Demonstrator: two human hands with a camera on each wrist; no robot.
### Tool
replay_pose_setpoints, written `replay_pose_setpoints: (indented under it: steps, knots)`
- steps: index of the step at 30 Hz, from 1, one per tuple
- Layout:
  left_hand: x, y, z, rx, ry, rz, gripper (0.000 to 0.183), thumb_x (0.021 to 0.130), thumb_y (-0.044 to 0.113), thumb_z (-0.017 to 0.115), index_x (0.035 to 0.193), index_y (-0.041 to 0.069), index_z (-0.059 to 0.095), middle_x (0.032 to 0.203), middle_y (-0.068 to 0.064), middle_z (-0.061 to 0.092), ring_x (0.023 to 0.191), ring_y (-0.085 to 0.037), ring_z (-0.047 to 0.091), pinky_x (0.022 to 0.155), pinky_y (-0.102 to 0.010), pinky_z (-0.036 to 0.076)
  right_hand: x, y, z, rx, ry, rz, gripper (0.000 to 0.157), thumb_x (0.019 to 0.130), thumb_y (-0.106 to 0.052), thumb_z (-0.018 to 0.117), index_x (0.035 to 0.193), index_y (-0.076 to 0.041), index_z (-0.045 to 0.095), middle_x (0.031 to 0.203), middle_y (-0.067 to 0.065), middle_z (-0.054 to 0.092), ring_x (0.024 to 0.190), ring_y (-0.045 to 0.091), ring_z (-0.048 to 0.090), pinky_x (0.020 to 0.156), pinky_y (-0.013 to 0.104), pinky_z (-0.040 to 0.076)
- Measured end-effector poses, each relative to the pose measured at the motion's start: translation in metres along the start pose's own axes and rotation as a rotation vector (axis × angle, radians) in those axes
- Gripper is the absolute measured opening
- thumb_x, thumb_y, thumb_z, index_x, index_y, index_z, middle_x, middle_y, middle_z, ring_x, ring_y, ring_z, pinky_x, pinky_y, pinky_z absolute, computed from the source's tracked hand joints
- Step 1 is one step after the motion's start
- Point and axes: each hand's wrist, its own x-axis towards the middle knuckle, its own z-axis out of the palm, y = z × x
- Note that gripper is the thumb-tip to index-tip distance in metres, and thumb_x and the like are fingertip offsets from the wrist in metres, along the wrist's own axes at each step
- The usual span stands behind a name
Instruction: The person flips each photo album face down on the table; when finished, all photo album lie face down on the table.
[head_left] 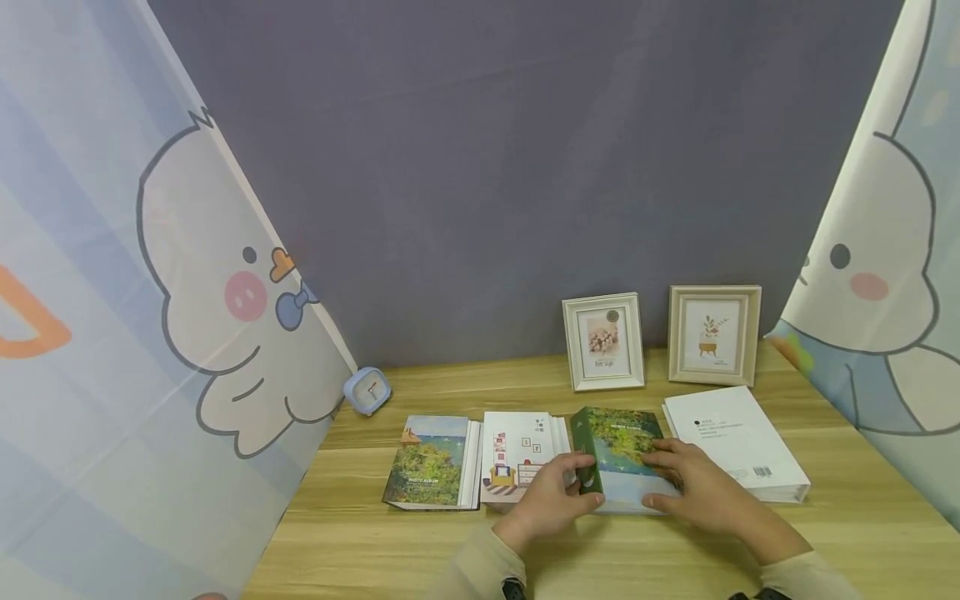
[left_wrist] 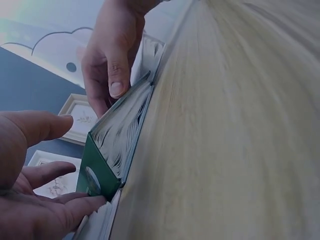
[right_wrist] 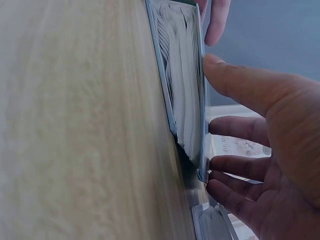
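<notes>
A thick photo album [head_left: 626,433] with a green spine and a painted landscape cover lies flat on the wooden table. At its spine is my left hand [head_left: 551,498], thumb and fingers spread; in the left wrist view the lower fingers of this left hand [left_wrist: 40,200] reach the green spine [left_wrist: 97,172]. My right hand [head_left: 701,490] touches the cover's right side with extended fingertips. The right wrist view shows those fingers of the right hand [right_wrist: 285,125] straight against the cover's edge, with the white page edges [right_wrist: 180,80] facing the camera.
To the left lie a white album [head_left: 517,446] with a furniture picture and another landscape album [head_left: 427,462]. A white album [head_left: 738,437] lies on the right. Behind stand two picture frames [head_left: 603,342], [head_left: 714,335]. A blue clock [head_left: 367,390] sits at the back left.
</notes>
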Motion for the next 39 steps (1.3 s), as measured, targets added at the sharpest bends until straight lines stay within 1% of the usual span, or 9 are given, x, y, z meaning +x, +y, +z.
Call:
replay_pose_setpoints:
  steps: [4, 6, 11, 14, 17, 24, 29, 33, 39]
  knots:
    - [0.0019, 0.0007, -0.0005, -0.026, 0.03, 0.0, 0.054, 0.094, 0.012, 0.079, 0.143, 0.003, 0.059, 0.148, -0.008, 0.055, 0.142, -0.028, 0.048, 0.112, -0.036, 0.047, -0.0004, -0.0017, -0.0016, 0.008, -0.006, -0.006, 0.067, 0.081, -0.051, 0.088, 0.129, -0.006, 0.073, 0.14, 0.026, 0.058, 0.125, 0.054, 0.054, 0.098, 0.072, 0.047]
    - [0.0022, -0.0005, -0.0014, -0.059, 0.048, -0.008, 0.052, 0.094, 0.013, 0.079, 0.143, 0.005, 0.061, 0.148, -0.009, 0.056, 0.143, -0.031, 0.048, 0.112, -0.039, 0.046, -0.0007, -0.0024, -0.0025, 0.016, -0.015, -0.013, 0.07, 0.08, -0.053, 0.087, 0.129, -0.005, 0.073, 0.141, 0.027, 0.057, 0.126, 0.055, 0.053, 0.098, 0.073, 0.047]
    - [0.002, -0.0046, -0.0035, -0.214, 0.075, -0.048, 0.05, 0.096, 0.01, 0.075, 0.144, 0.008, 0.06, 0.151, -0.011, 0.053, 0.146, -0.039, 0.044, 0.111, -0.044, 0.048, -0.0011, -0.0024, -0.0026, 0.03, -0.035, -0.011, 0.075, 0.078, -0.056, 0.087, 0.132, -0.006, 0.072, 0.144, 0.029, 0.055, 0.129, 0.057, 0.05, 0.099, 0.074, 0.045]
    - [0.0019, -0.0053, -0.0039, -0.276, 0.072, -0.055, 0.051, 0.097, 0.01, 0.074, 0.146, 0.007, 0.058, 0.152, -0.012, 0.052, 0.146, -0.04, 0.042, 0.111, -0.043, 0.049, -0.001, -0.0009, -0.0023, 0.035, -0.036, -0.006, 0.075, 0.079, -0.056, 0.087, 0.132, -0.006, 0.071, 0.145, 0.029, 0.054, 0.13, 0.057, 0.049, 0.1, 0.075, 0.044]
    - [0.0016, -0.0055, -0.0034, -0.292, 0.074, -0.042, 0.052, 0.099, 0.011, 0.072, 0.148, 0.007, 0.055, 0.152, -0.013, 0.05, 0.146, -0.041, 0.043, 0.111, -0.042, 0.049, -0.0009, 0.0007, -0.0023, 0.038, -0.034, -0.005, 0.075, 0.08, -0.057, 0.085, 0.133, -0.006, 0.071, 0.146, 0.029, 0.053, 0.131, 0.057, 0.049, 0.1, 0.075, 0.044]
    - [0.0023, -0.0047, -0.0005, -0.297, 0.131, -0.007, 0.049, 0.099, 0.01, 0.071, 0.146, 0.008, 0.057, 0.152, -0.01, 0.051, 0.143, -0.04, 0.046, 0.11, -0.041, 0.05, 0.0002, 0.0006, -0.0039, 0.073, -0.027, -0.021, 0.075, 0.083, -0.059, 0.083, 0.135, -0.006, 0.069, 0.144, 0.026, 0.055, 0.129, 0.056, 0.051, 0.099, 0.074, 0.046]
    - [0.0027, -0.0049, 0.0003, -0.32, 0.154, -0.008, 0.05, 0.098, 0.01, 0.072, 0.146, 0.007, 0.058, 0.151, -0.011, 0.053, 0.143, -0.039, 0.047, 0.11, -0.039, 0.049, 0.0002, 0.0009, -0.004, 0.085, -0.022, -0.018, 0.074, 0.084, -0.058, 0.083, 0.135, -0.007, 0.069, 0.144, 0.025, 0.055, 0.128, 0.054, 0.053, 0.099, 0.073, 0.047]
    - [0.003, -0.0047, 0.0009, -0.356, 0.173, -0.022, 0.052, 0.097, 0.008, 0.074, 0.146, 0.002, 0.057, 0.149, -0.013, 0.055, 0.141, -0.038, 0.049, 0.11, -0.037, 0.049, -0.0002, 0.0019, -0.0034, 0.108, -0.016, -0.019, 0.073, 0.085, -0.058, 0.082, 0.137, -0.007, 0.068, 0.144, 0.024, 0.055, 0.127, 0.052, 0.054, 0.099, 0.069, 0.049]
    - [0.0043, -0.0063, 0.0026, -0.364, 0.174, -0.026, 0.056, 0.096, 0.005, 0.073, 0.147, -0.005, 0.052, 0.146, -0.015, 0.059, 0.139, -0.033, 0.052, 0.117, -0.043, 0.041, -0.0009, 0.003, -0.0026, 0.138, -0.007, -0.026, 0.071, 0.087, -0.057, 0.08, 0.139, -0.009, 0.066, 0.145, 0.019, 0.055, 0.126, 0.044, 0.059, 0.097, 0.06, 0.054]
